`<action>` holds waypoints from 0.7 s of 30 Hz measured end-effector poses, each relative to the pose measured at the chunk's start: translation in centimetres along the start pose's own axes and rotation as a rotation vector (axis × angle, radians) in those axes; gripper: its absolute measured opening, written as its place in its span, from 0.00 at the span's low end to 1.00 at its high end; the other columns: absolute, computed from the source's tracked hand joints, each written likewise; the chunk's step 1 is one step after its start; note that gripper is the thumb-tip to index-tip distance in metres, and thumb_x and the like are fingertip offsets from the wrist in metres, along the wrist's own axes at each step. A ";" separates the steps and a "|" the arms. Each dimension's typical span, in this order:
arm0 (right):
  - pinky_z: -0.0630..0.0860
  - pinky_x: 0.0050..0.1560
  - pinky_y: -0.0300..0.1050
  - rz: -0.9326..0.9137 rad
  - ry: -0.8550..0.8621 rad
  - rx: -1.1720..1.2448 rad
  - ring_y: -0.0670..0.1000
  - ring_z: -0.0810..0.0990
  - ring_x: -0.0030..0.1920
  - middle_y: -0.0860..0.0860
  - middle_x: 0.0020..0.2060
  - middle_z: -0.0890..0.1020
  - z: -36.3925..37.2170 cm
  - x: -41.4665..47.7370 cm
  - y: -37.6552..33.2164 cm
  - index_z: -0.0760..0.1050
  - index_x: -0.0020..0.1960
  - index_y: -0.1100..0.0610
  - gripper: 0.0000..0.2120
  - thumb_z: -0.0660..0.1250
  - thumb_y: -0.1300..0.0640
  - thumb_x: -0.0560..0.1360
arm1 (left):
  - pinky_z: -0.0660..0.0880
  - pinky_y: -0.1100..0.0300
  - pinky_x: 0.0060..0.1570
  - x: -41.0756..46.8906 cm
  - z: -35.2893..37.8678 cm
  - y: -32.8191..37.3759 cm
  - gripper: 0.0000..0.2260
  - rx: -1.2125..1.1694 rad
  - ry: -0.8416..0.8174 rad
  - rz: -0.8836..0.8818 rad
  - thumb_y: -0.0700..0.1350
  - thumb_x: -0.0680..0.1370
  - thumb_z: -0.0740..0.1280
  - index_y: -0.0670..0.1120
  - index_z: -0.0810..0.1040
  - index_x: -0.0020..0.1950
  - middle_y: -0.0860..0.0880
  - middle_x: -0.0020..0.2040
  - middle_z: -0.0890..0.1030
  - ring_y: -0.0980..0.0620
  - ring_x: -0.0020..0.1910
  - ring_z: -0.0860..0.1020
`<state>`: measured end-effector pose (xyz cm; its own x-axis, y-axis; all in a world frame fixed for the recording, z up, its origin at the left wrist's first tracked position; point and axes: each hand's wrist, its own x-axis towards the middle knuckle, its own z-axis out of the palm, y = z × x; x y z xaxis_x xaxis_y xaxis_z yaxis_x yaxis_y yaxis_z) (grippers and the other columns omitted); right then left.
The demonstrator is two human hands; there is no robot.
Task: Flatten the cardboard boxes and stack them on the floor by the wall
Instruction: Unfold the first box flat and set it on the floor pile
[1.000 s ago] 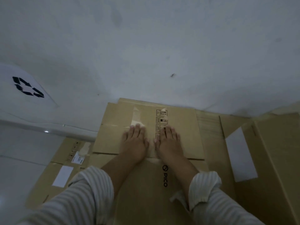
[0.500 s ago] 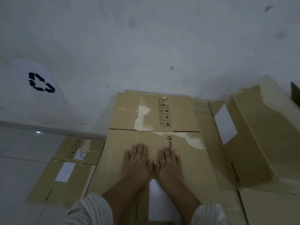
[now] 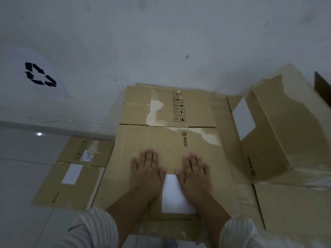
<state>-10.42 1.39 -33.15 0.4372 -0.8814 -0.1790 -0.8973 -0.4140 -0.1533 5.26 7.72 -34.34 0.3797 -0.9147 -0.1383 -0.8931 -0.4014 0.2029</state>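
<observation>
A flattened brown cardboard box (image 3: 166,140) with "PICO" print lies on the floor, its far flaps against the white wall (image 3: 161,42). My left hand (image 3: 146,171) and my right hand (image 3: 194,173) rest palm-down on it, fingers spread, on either side of a white label (image 3: 174,194). Neither hand grips anything. To the left lies another flattened box (image 3: 71,176) with a white label. On the right a partly upright box (image 3: 279,126) leans over more flat cardboard (image 3: 295,208).
A white sheet with a black recycling symbol (image 3: 40,74) hangs on the wall at the left. A thin cable (image 3: 71,120) runs along the skirting. Pale floor tiles (image 3: 23,167) stretch out at the left. A dark object (image 3: 322,90) shows at the right edge.
Both hands slid back toward me over the flat box and then moved apart, uncovering the white label between them. The view pulled back, showing the box at the right.
</observation>
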 end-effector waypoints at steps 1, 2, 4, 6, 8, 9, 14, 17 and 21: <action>0.39 0.74 0.55 0.014 -0.003 0.001 0.53 0.42 0.77 0.52 0.78 0.47 0.1 -0.4 0.2 0.46 0.77 0.51 0.31 0.44 0.39 0.78 | 0.34 0.44 0.71 -0.5 0.2 -0.1 0.31 0.004 0.010 -0.009 0.60 0.77 0.41 0.48 0.44 0.78 0.47 0.79 0.46 0.46 0.78 0.42; 0.39 0.74 0.55 0.021 -0.001 0.004 0.53 0.41 0.77 0.52 0.78 0.47 0.1 -0.6 0.3 0.45 0.77 0.51 0.31 0.44 0.39 0.78 | 0.34 0.44 0.71 -0.7 0.4 -0.2 0.32 0.007 0.019 -0.012 0.61 0.77 0.41 0.48 0.44 0.78 0.47 0.79 0.46 0.46 0.78 0.42; 0.38 0.74 0.55 0.017 0.002 -0.007 0.53 0.41 0.77 0.52 0.78 0.46 0.1 -0.4 0.4 0.44 0.77 0.51 0.31 0.43 0.39 0.78 | 0.35 0.44 0.71 -0.6 0.4 -0.2 0.32 0.025 0.029 -0.008 0.60 0.77 0.43 0.48 0.45 0.78 0.47 0.79 0.47 0.46 0.78 0.42; 0.38 0.74 0.55 0.003 -0.003 -0.017 0.54 0.40 0.77 0.53 0.78 0.46 0.1 -0.3 0.3 0.43 0.77 0.52 0.31 0.43 0.39 0.78 | 0.35 0.44 0.71 -0.4 0.3 -0.2 0.32 0.040 0.037 -0.007 0.60 0.77 0.43 0.48 0.46 0.78 0.47 0.79 0.47 0.46 0.78 0.43; 0.38 0.74 0.55 -0.011 -0.016 -0.014 0.54 0.41 0.77 0.53 0.78 0.46 0.0 -0.4 0.4 0.44 0.77 0.52 0.32 0.43 0.39 0.78 | 0.35 0.44 0.71 -0.5 0.1 -0.2 0.32 0.033 0.030 -0.007 0.60 0.76 0.43 0.48 0.47 0.78 0.47 0.79 0.48 0.47 0.78 0.43; 0.38 0.74 0.55 -0.020 -0.023 -0.011 0.54 0.41 0.77 0.53 0.78 0.46 0.0 -0.2 0.6 0.45 0.77 0.52 0.32 0.43 0.39 0.78 | 0.36 0.44 0.72 -0.4 -0.1 -0.3 0.32 0.025 0.027 -0.005 0.61 0.76 0.44 0.48 0.47 0.78 0.47 0.79 0.48 0.47 0.78 0.43; 0.40 0.74 0.55 0.012 -0.020 0.005 0.54 0.42 0.77 0.52 0.78 0.49 -1.0 2.1 2.8 0.49 0.77 0.50 0.30 0.45 0.39 0.78 | 0.44 0.42 0.73 1.3 -1.2 -2.4 0.30 -0.027 0.079 -0.142 0.61 0.78 0.45 0.49 0.50 0.78 0.48 0.79 0.53 0.46 0.78 0.48; 0.45 0.74 0.58 0.108 0.031 0.016 0.57 0.44 0.76 0.55 0.77 0.51 -2.2 3.7 5.4 0.51 0.75 0.48 0.28 0.45 0.39 0.78 | 0.50 0.41 0.72 2.2 -2.1 -4.9 0.31 -0.036 0.119 -0.276 0.62 0.78 0.46 0.47 0.51 0.77 0.45 0.78 0.54 0.43 0.77 0.50; 0.49 0.73 0.58 0.238 0.036 0.080 0.59 0.46 0.76 0.57 0.77 0.49 -3.2 4.5 6.7 0.51 0.75 0.45 0.28 0.48 0.38 0.77 | 0.61 0.41 0.69 2.6 -2.8 -5.9 0.35 -0.152 0.119 -0.423 0.65 0.77 0.49 0.43 0.51 0.76 0.41 0.77 0.57 0.39 0.74 0.58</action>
<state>-14.67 -6.04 -31.86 0.2109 -0.9600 -0.1843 -0.9662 -0.1762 -0.1880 12.23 7.60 -33.16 0.7364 -0.6642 -0.1288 -0.6115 -0.7349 0.2933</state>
